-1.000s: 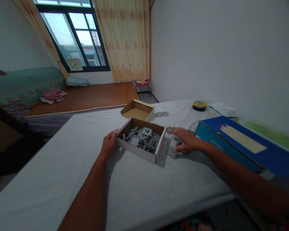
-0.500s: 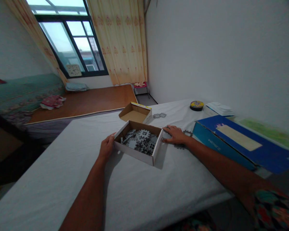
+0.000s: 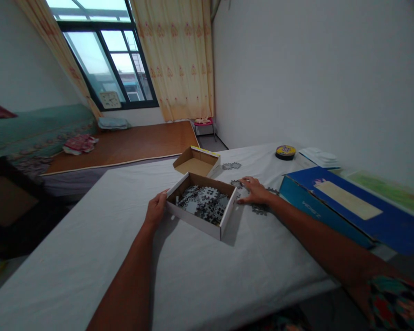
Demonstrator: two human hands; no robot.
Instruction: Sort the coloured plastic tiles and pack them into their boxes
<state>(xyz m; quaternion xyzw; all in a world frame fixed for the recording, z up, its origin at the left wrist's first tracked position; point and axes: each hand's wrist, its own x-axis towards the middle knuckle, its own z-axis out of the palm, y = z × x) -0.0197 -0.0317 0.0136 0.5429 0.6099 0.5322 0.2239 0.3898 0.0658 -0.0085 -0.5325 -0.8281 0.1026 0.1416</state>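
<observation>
A shallow cardboard box [image 3: 193,220] holding several grey puzzle pieces [image 3: 205,206] sits on a white-covered table [image 3: 89,257]. My left hand [image 3: 156,209] grips the box's left edge, fingers curled round the rim. To the right of the box, my right hand [image 3: 254,191] lies flat with spread fingers on loose grey puzzle pieces [image 3: 260,210] on the cloth. An empty cardboard lid [image 3: 196,162] lies just behind the box.
A long blue box [image 3: 348,204] lies along the table's right side by the wall. Behind it are a round yellow-topped tin [image 3: 285,151] and white packets [image 3: 320,157]. More puzzle pieces [image 3: 232,165] lie near the lid. A low wooden platform [image 3: 124,142] and a window lie beyond.
My right hand has slid from the table's near side toward the box's far right corner, sweeping loose pieces along. The left hand has stayed on the box.
</observation>
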